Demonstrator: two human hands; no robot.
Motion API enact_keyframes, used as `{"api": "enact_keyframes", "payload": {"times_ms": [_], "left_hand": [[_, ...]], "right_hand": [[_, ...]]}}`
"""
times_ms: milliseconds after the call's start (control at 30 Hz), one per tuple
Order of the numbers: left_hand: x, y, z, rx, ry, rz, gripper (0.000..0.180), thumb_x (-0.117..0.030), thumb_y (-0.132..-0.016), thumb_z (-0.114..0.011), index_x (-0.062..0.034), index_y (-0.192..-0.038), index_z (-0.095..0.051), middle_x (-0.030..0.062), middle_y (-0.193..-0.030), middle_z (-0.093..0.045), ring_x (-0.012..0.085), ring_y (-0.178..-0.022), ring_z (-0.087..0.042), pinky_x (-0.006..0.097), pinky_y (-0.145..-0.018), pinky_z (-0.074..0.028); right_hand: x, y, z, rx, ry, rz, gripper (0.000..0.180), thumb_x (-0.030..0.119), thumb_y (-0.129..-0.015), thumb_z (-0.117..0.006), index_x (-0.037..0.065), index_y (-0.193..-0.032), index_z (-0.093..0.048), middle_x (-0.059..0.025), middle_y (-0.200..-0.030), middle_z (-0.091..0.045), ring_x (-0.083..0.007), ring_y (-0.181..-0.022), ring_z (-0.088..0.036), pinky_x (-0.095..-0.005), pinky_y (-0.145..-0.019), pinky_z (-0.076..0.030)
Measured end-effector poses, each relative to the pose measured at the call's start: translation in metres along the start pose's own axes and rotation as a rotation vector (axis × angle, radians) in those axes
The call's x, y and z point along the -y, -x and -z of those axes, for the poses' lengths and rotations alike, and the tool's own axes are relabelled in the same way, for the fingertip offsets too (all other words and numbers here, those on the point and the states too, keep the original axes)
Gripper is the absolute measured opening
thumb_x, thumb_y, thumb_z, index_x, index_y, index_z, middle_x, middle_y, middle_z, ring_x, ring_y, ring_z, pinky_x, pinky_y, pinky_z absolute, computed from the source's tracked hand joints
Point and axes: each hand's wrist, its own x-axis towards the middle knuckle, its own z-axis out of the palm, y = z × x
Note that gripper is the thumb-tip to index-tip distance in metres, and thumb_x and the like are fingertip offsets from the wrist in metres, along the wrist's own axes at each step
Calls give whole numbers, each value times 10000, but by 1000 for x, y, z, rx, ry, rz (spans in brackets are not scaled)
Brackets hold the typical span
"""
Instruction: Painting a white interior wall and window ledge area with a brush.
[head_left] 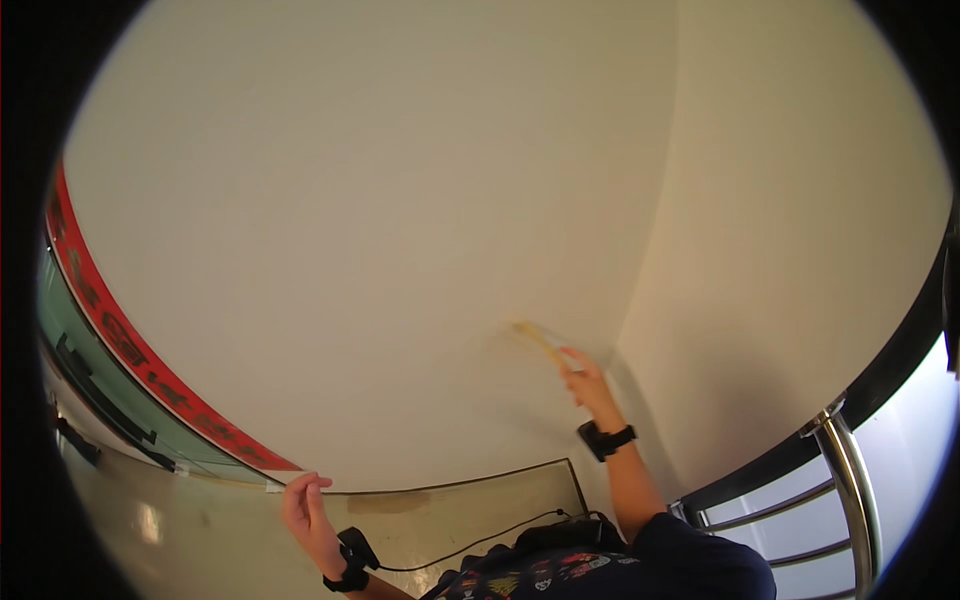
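My right hand (590,388) is raised against the large white wall (400,220), a little left of its corner. It is closed on a thin yellowish stick-like tool (541,344). The tool's far end points up and left at the wall; motion blurs it, so I cannot make out its kind or whether it touches. Lower on the left, my left hand (308,508) is held up near the lower end of a red banner (150,370). Its fingers are loosely bent and apart, with nothing visible between them. Both wrists wear black bands with a small box.
At the right, a metal railing (848,490) with a shiny post and bars stands by a dark curved edge (780,455). A greenish glass panel (100,350) runs below the banner. A black cable (460,550) crosses before my body, above the pale floor (200,530).
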Motion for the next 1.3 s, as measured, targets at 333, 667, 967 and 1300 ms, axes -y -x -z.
{"api": "enact_keyframes", "payload": {"times_ms": [333, 667, 967, 1300], "left_hand": [[-1, -20, 6, 41, -230, 41, 101, -50, -837, -495, 25, -858, -558, 82, -747, -596, 134, -714, -560, 241, -684, -427], [11, -39, -72, 266, -232, -44, 75, -26, -811, -515, 19, -841, -568, 98, -758, -597, 182, -717, -570, 272, -680, -433], [25, -8, -83, 553, -273, -83, 46, -10, -763, -561, 0, -803, -582, 128, -751, -591, 279, -702, -568, 313, -642, -438], [43, 42, -79, 486, -363, -39, 83, -21, -728, -604, -5, -809, -595, 121, -749, -603, 253, -700, -584, 304, -646, -451]], "right_hand": [[61, -12, 31, -611, 356, 684, 345, 142, -860, -493, 100, -1200, -454, -17, -634, -556, -107, -481, -456, -242, -482, -387], [-79, 25, 20, -175, 904, 95, 308, 164, -805, -515, 138, -1110, -482, -131, -630, -575, -333, -591, -566, -422, -504, -431], [-52, 11, 51, -331, 894, 222, 299, 173, -781, -541, 165, -1078, -514, -146, -675, -594, -349, -664, -572, -432, -572, -444], [43, 17, 47, -554, 517, 383, 334, 121, -844, -499, 97, -1174, -455, -101, -592, -537, -230, -493, -508, -330, -486, -390]]}}
